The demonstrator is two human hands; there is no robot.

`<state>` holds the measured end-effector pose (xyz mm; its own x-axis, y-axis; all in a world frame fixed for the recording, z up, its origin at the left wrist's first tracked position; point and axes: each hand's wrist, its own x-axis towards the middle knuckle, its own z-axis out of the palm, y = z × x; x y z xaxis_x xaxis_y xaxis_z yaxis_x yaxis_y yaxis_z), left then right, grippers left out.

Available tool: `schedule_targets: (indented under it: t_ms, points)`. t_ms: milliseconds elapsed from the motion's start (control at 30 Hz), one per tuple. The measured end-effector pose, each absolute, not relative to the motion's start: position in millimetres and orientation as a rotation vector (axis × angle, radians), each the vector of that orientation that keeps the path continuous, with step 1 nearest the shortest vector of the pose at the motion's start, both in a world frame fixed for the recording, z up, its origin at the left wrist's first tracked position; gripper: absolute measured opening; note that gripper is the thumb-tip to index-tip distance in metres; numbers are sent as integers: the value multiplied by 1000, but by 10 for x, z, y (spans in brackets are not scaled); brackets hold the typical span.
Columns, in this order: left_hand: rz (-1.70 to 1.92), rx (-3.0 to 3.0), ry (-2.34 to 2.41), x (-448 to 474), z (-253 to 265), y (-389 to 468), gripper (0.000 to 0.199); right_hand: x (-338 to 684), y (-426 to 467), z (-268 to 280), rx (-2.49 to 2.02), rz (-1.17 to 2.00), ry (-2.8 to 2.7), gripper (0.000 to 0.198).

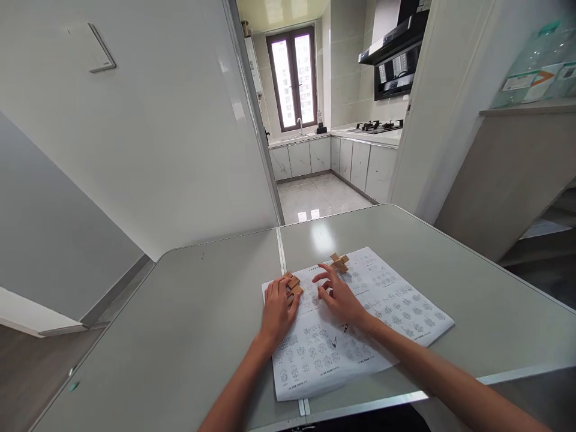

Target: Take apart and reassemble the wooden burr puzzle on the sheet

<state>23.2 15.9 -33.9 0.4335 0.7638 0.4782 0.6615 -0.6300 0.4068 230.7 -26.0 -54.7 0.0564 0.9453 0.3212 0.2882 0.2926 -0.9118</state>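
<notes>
My left hand [279,305] rests at the left part of a printed instruction sheet [324,363]. Its fingers and thumb close around a small cluster of brown wooden puzzle blocks [294,283], partly covered by the hand. Over the middle of the sheet, my right hand [338,296] has its fingers bent and apart, with nothing visible between them. Just beyond those fingertips, a lighter wooden puzzle piece [339,263] with crossing arms sits on the sheet's far edge. Rows of small diagrams and a handwritten check mark cover the paper.
The grey-green folding table [202,324] has a metal seam running under the sheet. A white wall [157,138] stands behind it on the left. Large plastic water bottles [531,75] stand on a ledge at the right. Through the doorway are kitchen cabinets [299,157].
</notes>
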Motion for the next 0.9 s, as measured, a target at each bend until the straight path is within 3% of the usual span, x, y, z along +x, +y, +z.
schedule_targets:
  t_ms: [900]
  points:
    - [1007,2462,1162,254,-282,116,31,2433,-205,-469,-1243,979,-942,70]
